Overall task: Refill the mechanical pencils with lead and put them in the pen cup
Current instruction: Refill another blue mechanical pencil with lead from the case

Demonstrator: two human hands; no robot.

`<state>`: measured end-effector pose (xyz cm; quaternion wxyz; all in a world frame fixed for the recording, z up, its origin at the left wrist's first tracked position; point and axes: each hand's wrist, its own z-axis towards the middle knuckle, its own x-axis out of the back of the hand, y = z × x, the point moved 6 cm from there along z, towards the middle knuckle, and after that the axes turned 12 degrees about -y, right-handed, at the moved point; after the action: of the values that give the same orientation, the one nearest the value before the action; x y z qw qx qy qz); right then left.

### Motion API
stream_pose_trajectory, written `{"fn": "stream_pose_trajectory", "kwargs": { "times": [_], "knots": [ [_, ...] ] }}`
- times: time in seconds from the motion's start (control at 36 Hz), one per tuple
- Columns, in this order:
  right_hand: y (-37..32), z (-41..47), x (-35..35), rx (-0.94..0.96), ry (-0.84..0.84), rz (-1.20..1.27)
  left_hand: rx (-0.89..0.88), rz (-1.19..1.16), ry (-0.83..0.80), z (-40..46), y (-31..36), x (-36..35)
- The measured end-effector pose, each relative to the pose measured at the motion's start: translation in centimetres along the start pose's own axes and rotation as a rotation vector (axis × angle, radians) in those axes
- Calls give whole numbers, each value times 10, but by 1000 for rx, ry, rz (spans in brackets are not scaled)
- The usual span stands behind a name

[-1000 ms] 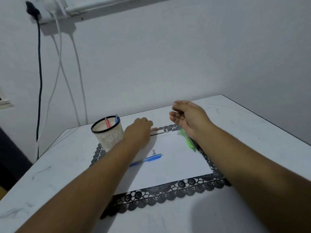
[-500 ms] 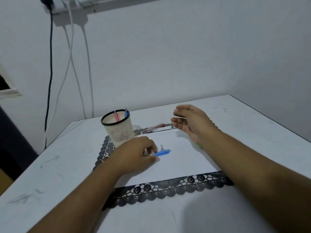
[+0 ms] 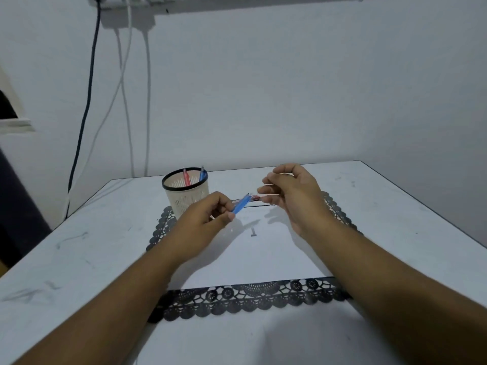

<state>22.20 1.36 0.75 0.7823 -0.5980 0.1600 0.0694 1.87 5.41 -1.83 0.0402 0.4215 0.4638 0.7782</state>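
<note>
A white sheet (image 3: 253, 259) lies on a black lace mat (image 3: 245, 299); cables (image 3: 126, 101) hang on the wall
</note>
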Motion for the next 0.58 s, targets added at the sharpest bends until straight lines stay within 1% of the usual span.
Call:
{"fn": "stream_pose_trajectory", "kwargs": {
  "times": [0.08, 0.19, 0.58],
  "knots": [
    [-7, -4, -6, 66, -26, -6, -5, -55, 19, 0, 1, 0],
    [-9, -8, -11, 126, -52, -61, -14, -65, 20, 0, 0, -1],
    [-5, -11, -14, 152, -81, -140, -27, -52, 46, 1, -2, 1]
  ]
}}
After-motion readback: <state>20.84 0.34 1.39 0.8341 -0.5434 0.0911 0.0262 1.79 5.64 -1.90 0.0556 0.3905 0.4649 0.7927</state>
